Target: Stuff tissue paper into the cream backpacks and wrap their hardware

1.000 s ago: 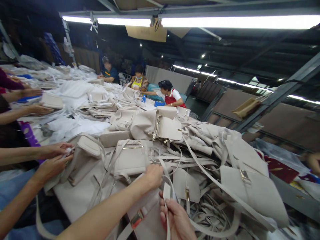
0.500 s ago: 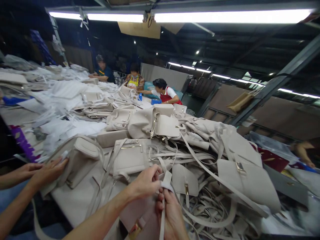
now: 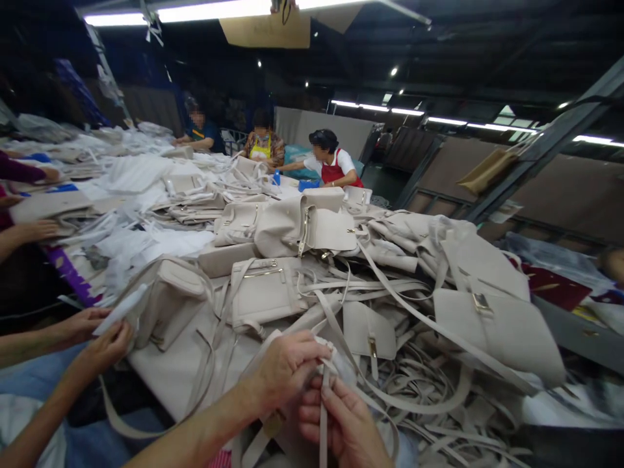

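Note:
My left hand [image 3: 287, 367] is closed, its fingertips pinching a piece of thin white wrapping [image 3: 337, 356] at the strap. Just below it, my right hand [image 3: 344, 416] grips a narrow beige strap [image 3: 324, 409] between thumb and fingers, and the strap hangs down past the palm. Under both hands lies a beige bag with a gold-coloured clasp [image 3: 273, 424], mostly hidden by my left forearm. Beyond my hands are a beige flap with a metal clasp [image 3: 370, 331] and a zipped beige bag [image 3: 263, 296].
To the left, a co-worker's hands [image 3: 104, 335] hold a white strip by a beige backpack [image 3: 170, 299]. Tangled straps [image 3: 414, 396] and a large flap bag [image 3: 497, 331] lie at right. White wrapping [image 3: 160, 244] covers the table's left side. Several other people work around it.
The view has shifted a little. My fingers have moved on the white wrapping, which now looks bunched at my left fingertips. The neighbour's white strip shows longer, and more hands appear at far left.

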Demonstrator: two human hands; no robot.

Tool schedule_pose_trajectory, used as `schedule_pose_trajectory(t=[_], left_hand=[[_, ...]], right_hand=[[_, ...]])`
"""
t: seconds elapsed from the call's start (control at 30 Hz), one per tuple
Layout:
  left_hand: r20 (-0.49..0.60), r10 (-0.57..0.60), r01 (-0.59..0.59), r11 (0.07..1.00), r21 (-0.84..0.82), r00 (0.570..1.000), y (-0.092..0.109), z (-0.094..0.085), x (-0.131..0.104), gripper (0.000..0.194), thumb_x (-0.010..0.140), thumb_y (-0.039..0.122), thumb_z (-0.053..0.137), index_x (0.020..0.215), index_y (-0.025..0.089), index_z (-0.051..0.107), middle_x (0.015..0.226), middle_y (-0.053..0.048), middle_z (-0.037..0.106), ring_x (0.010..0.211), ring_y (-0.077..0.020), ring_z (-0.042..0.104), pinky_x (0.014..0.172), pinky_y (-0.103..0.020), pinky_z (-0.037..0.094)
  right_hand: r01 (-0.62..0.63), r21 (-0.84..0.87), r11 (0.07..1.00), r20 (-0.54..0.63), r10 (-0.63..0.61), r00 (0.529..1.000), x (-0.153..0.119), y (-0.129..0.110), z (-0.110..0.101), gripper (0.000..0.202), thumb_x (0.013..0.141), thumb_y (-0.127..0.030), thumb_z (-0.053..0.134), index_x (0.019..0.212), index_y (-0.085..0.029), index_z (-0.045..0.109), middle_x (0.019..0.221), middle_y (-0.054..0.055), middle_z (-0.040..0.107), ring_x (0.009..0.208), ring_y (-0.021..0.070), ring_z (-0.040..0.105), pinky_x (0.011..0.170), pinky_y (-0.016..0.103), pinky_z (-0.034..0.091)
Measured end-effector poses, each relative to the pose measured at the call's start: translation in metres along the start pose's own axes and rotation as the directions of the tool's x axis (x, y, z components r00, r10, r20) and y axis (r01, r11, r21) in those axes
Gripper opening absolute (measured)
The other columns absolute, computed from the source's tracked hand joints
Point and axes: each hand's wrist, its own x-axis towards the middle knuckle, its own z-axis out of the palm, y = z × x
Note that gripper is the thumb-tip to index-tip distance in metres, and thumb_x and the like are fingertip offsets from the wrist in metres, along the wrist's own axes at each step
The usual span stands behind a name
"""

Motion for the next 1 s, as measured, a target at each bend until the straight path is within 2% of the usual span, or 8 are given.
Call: schedule_pose_trajectory(t=[0.13,0.23,0.37,0.47,0.6,0.77,0.87,1.0], left_hand=[[-0.108,-0.124,0.099,0.972,-0.211,0.986,0.003,0.006,-0.019,0.033,0.078,0.009,0.049,0.098,0.018,0.074,0.095,-0.006,0.069,0.088,-0.0168,0.061,0.081,-0.025,0.047],[-0.107,-0.281,0.224,0.902,-0.368,0.954,0.002,0.012,-0.022,0.023,0.078,0.017,0.053,0.087,0.016,0.074,0.081,-0.005,0.067,0.074,-0.0153,0.061,0.068,-0.025,0.048],[0.034,-0.530,0.430,0.648,-0.629,0.847,-0.003,0.017,-0.026,0.016,0.068,0.025,0.063,0.080,0.015,0.062,0.058,0.003,0.058,0.045,-0.0086,0.048,0.043,-0.019,0.038],[0.131,-0.581,0.496,0.530,-0.688,0.803,-0.002,0.015,-0.031,0.029,0.060,0.026,0.069,0.084,0.016,0.055,0.058,0.005,0.057,0.041,-0.0076,0.047,0.038,-0.017,0.035],[0.228,-0.583,0.575,0.525,-0.628,0.780,0.002,0.007,-0.035,0.025,0.061,0.031,0.069,0.077,0.013,0.060,0.054,0.004,0.057,0.043,-0.0063,0.047,0.040,-0.016,0.034],[0.295,-0.583,0.634,0.544,-0.550,0.757,0.005,0.003,-0.036,0.023,0.064,0.036,0.065,0.069,0.015,0.057,0.049,0.005,0.054,0.043,-0.0067,0.045,0.041,-0.017,0.030],[0.279,-0.566,0.625,0.624,-0.470,0.776,0.006,0.004,-0.036,0.020,0.067,0.035,0.061,0.068,0.016,0.056,0.052,0.006,0.052,0.047,-0.0081,0.047,0.043,-0.018,0.033],[0.237,-0.559,0.606,0.707,-0.365,0.795,0.005,0.007,-0.036,0.018,0.069,0.033,0.060,0.067,0.017,0.052,0.056,0.005,0.053,0.051,-0.0105,0.051,0.045,-0.019,0.036]], right_hand=[[0.020,-0.143,0.990,0.057,-0.012,0.998,-0.002,-0.001,0.005,0.048,0.061,-0.050,0.083,0.089,-0.014,0.070,0.073,0.005,0.073,0.061,0.0146,0.068,0.055,0.024,0.056],[0.016,-0.223,0.975,0.052,-0.005,0.999,-0.003,-0.005,0.006,0.045,0.066,-0.055,0.077,0.086,-0.015,0.070,0.064,0.002,0.069,0.054,0.0132,0.065,0.050,0.022,0.053],[0.014,-0.218,0.976,0.100,0.008,0.995,-0.008,-0.009,0.005,0.045,0.062,-0.045,0.083,0.093,-0.016,0.071,0.079,0.005,0.073,0.067,0.0152,0.069,0.058,0.024,0.056],[-0.002,-0.234,0.972,0.102,0.027,0.994,-0.013,-0.011,0.005,0.042,0.060,-0.042,0.085,0.091,-0.016,0.073,0.082,0.006,0.074,0.073,0.0171,0.070,0.060,0.024,0.056],[0.028,-0.296,0.955,0.051,-0.013,0.999,-0.016,-0.013,0.008,0.038,0.059,-0.046,0.084,0.078,-0.014,0.073,0.068,0.003,0.072,0.054,0.0097,0.062,0.047,0.015,0.048],[0.073,-0.275,0.959,0.044,-0.063,0.997,-0.016,-0.011,0.010,0.044,0.055,-0.043,0.087,0.088,-0.016,0.075,0.079,0.005,0.075,0.066,0.0130,0.066,0.052,0.015,0.049],[0.113,-0.234,0.966,-0.030,-0.123,0.992,-0.015,-0.008,0.010,0.048,0.053,-0.043,0.087,0.092,-0.017,0.075,0.076,0.005,0.075,0.063,0.0147,0.066,0.049,0.017,0.049],[0.150,-0.219,0.964,-0.058,-0.167,0.984,-0.014,-0.007,0.010,0.049,0.049,-0.042,0.088,0.090,-0.018,0.076,0.074,0.005,0.075,0.056,0.0139,0.063,0.046,0.019,0.048]])
